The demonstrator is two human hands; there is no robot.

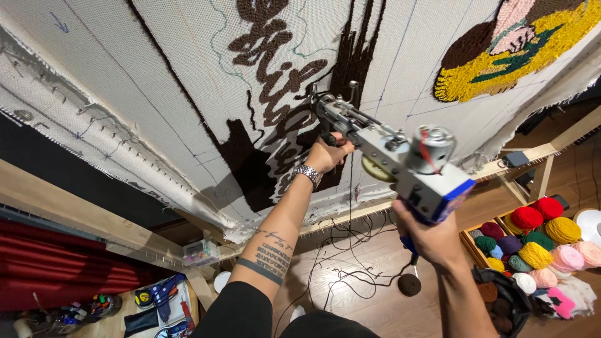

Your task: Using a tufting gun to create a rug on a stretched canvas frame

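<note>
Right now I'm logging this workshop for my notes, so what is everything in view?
tufting gun: one, grey with a blue rear, pressed to the cloth at centre
backing cloth: one, white with grid lines, stretched on the frame, partly tufted brown
tufted patch: one, yellow, brown, pink and green, upper right
wooden frame: one, pale wood, along the cloth's lower edge
yarn balls: many, red, yellow, pink, green, purple, in a crate at right
cables: several, black, on the wood floor
small box: one, clear, under the frame
wristwatch: one, silver, left wrist
left hand: front grip of the gun
right hand: rear handle of the gun
</note>
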